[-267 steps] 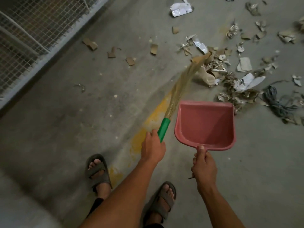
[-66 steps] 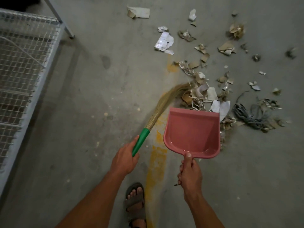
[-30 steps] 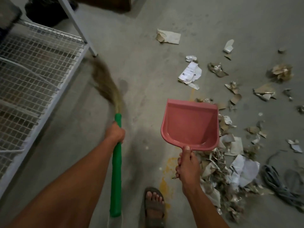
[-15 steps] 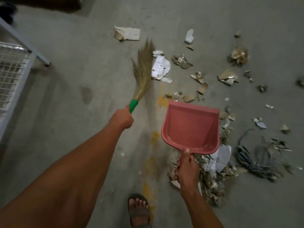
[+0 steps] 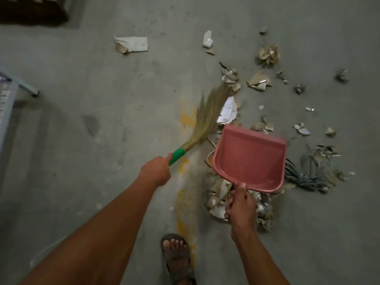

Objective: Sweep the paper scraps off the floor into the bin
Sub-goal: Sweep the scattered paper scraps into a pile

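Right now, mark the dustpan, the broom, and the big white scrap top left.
dustpan (image 5: pixel 249 159), head view, on the bare pink inner floor of the pan.
broom (image 5: pixel 207 114), head view, on the straw bristles.
big white scrap (image 5: pixel 135 44), head view, on its white flat face.

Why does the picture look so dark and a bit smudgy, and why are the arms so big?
Head view: the light is dim and flat, so the floor looks grey with soft shadows. The dustpan rim and the broom bristles are slightly smeared. The wide-angle lens stretches the arms near the bottom edge. No glare shows.
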The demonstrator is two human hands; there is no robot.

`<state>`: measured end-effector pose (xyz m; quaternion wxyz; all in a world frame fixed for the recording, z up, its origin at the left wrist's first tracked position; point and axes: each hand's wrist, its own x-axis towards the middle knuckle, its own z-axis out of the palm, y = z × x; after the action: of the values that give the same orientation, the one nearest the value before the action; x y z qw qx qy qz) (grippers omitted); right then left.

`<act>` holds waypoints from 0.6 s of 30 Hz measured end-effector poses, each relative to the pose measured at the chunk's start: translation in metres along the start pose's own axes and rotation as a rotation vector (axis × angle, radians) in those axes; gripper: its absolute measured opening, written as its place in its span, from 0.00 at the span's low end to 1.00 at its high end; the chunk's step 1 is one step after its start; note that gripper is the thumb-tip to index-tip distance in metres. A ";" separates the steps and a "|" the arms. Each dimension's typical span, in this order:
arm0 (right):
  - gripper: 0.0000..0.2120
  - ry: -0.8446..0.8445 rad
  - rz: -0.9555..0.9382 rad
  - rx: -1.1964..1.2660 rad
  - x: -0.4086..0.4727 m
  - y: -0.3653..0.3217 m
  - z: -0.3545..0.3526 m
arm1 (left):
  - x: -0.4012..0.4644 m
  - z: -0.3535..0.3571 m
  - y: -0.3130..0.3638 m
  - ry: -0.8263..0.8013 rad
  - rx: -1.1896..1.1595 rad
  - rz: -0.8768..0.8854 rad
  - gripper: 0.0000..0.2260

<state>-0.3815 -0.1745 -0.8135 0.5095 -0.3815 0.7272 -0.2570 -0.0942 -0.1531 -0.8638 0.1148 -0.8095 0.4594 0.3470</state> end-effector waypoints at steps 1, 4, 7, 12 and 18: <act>0.27 0.009 -0.008 0.007 -0.005 0.001 -0.002 | -0.012 0.010 0.007 -0.015 0.008 0.022 0.31; 0.28 0.045 -0.007 -0.009 -0.017 0.013 -0.010 | -0.048 0.042 0.024 -0.054 0.043 0.088 0.32; 0.29 0.087 0.016 -0.048 -0.031 0.027 -0.021 | -0.080 0.068 0.032 -0.064 0.048 0.152 0.33; 0.32 0.176 0.062 -0.044 -0.053 0.040 -0.054 | -0.135 0.082 0.021 0.051 -0.060 0.148 0.32; 0.30 0.273 0.096 0.031 -0.090 0.046 -0.090 | -0.173 0.083 0.004 0.144 -0.122 0.106 0.33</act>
<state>-0.4621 -0.0760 -0.7681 0.4233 -0.2997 0.8032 -0.2931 -0.1936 0.0017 -0.8081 0.0136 -0.8124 0.4865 0.3211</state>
